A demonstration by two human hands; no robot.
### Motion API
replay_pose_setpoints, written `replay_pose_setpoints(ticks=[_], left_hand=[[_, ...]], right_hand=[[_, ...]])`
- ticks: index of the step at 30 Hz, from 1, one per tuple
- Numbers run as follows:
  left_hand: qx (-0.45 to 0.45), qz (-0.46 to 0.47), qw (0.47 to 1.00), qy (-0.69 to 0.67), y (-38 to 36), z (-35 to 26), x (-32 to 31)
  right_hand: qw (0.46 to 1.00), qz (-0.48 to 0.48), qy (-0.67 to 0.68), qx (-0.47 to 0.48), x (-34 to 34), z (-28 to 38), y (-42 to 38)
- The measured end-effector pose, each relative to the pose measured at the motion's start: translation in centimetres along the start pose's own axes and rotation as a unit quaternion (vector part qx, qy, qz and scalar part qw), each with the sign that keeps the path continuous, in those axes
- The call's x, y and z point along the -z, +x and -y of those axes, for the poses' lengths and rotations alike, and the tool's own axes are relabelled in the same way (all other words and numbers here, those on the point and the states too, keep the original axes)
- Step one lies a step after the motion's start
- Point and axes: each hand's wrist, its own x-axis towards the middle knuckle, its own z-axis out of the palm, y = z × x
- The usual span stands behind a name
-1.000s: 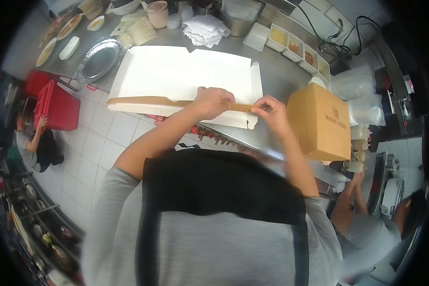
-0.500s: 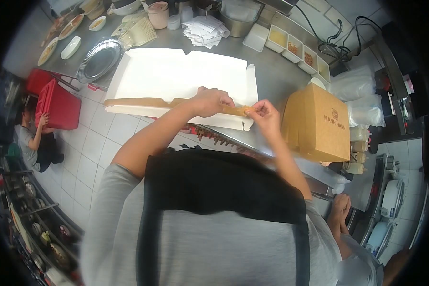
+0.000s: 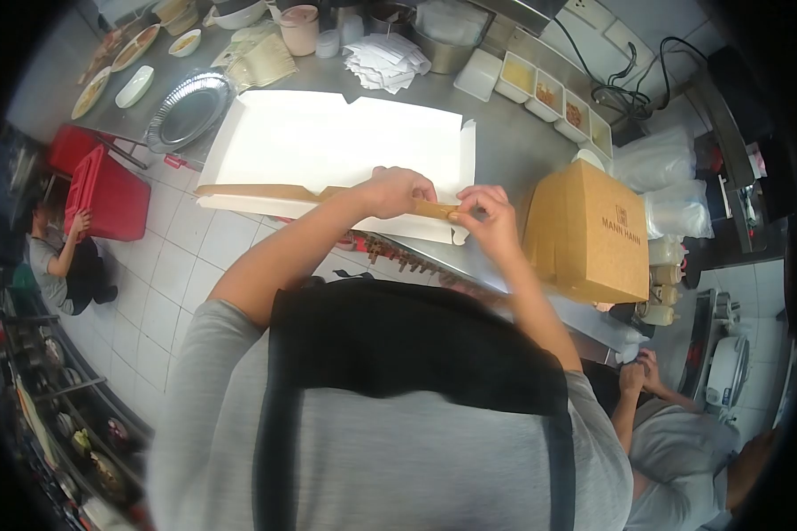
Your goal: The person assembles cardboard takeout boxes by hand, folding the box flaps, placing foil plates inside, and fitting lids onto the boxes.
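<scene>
A partly unfolded cardboard box (image 3: pixel 336 137), white inside, lies on the steel counter, its near side folded up to show a brown strip (image 3: pixel 270 190). My left hand (image 3: pixel 397 192) has its fingers curled over this folded side, right of the middle. At the right end of the strip, my right hand (image 3: pixel 489 218) pinches the brown cardboard near the corner. A white flap (image 3: pixel 416 227) sticks out below both hands, over the counter's front edge.
A brown carton (image 3: pixel 584 234) stands to the right. Foil trays (image 3: pixel 190 111), white papers (image 3: pixel 385 60) and tubs of toppings (image 3: pixel 545 93) line the back. One person holds a red bin (image 3: pixel 115 195) at left; another person (image 3: pixel 682 442) is at lower right.
My right hand has tilted slightly at the corner, still pinching the strip; my left hand stays put. The person at lower right has moved further into view, with hands raised.
</scene>
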Motion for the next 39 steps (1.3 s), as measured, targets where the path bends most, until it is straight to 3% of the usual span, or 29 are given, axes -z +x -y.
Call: replay_pose_setpoints(ticks=[1, 7, 10, 12, 15, 19, 22, 27, 29, 32, 35, 39], left_hand=[[-0.007, -0.015, 1.000, 0.006, 0.0, 0.0, -0.1], [-0.074, -0.113, 0.978, 0.159, 0.4, -0.1, -1.9], [-0.089, -0.165, 0.954, 0.233, -0.1, 0.0, -2.6], [-0.083, -0.181, 0.947, 0.251, -0.8, 0.2, -2.5], [-0.159, -0.387, 0.884, 0.210, -3.6, 2.4, -2.0], [-0.111, -0.450, 0.866, 0.184, -11.3, 8.7, 2.0], [-0.020, -0.518, 0.839, 0.164, -17.9, 14.2, 4.7], [0.048, -0.503, 0.848, 0.157, -25.4, 19.9, 9.0], [0.018, -0.480, 0.863, 0.156, -26.2, 21.1, 10.2], [-0.037, -0.425, 0.893, 0.143, -26.1, 22.3, 11.6], [-0.065, -0.336, 0.927, 0.150, -25.2, 22.0, 13.4], [-0.204, -0.303, 0.917, 0.162, -21.6, 22.2, 15.9]], right_hand=[[0.997, -0.011, -0.043, 0.060, 0.1, 0.1, 0.1], [0.991, 0.029, -0.119, 0.044, -0.2, 1.5, 0.5], [0.992, 0.004, -0.121, 0.047, 0.3, 0.3, 0.5], [0.997, -0.026, -0.073, -0.005, 1.7, -0.6, 0.8], [0.992, -0.080, -0.090, -0.024, 3.5, -1.5, 0.9], [0.988, -0.054, -0.143, 0.021, -0.5, -0.2, 2.5], [0.991, 0.048, -0.075, 0.097, -7.4, 4.2, 4.7], [0.961, 0.183, -0.021, 0.208, -21.3, 12.6, 9.4], [0.952, 0.207, -0.030, 0.222, -25.4, 15.5, 10.6], [0.932, 0.312, -0.141, 0.121, -28.9, 17.1, 12.5], [0.959, 0.281, 0.007, 0.032, -26.9, 17.8, 13.5], [0.961, 0.259, 0.017, 0.097, -22.0, 18.0, 13.6]])
